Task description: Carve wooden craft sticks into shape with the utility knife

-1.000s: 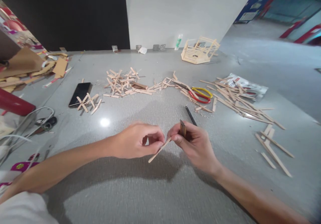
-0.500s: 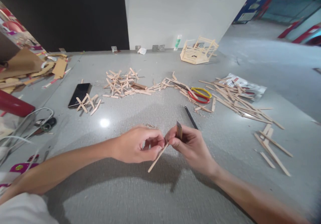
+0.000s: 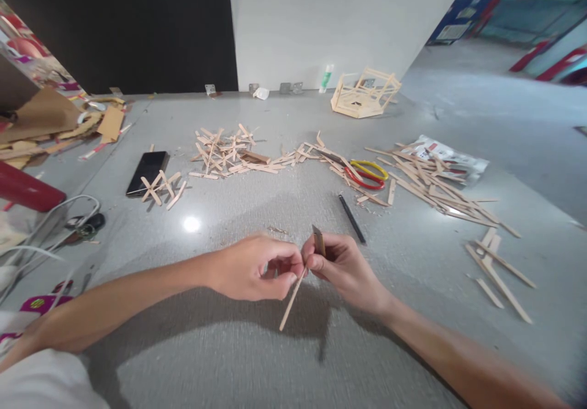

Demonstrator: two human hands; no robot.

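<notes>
Both my hands meet low over the grey table. My left hand is closed, pinching the top of a thin wooden stick that slants down toward me. My right hand is closed round a small brown blade-like tool whose tip stands up above the fingers, and its thumb presses against the same stick end. A few wood shavings lie just beyond my hands.
A black pen lies beyond my right hand. Farther off are scattered stick piles, red and yellow scissors, a plastic packet, a black phone, a stick-built frame, and cardboard at left.
Both hands have drifted slightly down and toward me. The stick's free end has swung from slanting left to hanging steeper. The tool tip has shifted left.
</notes>
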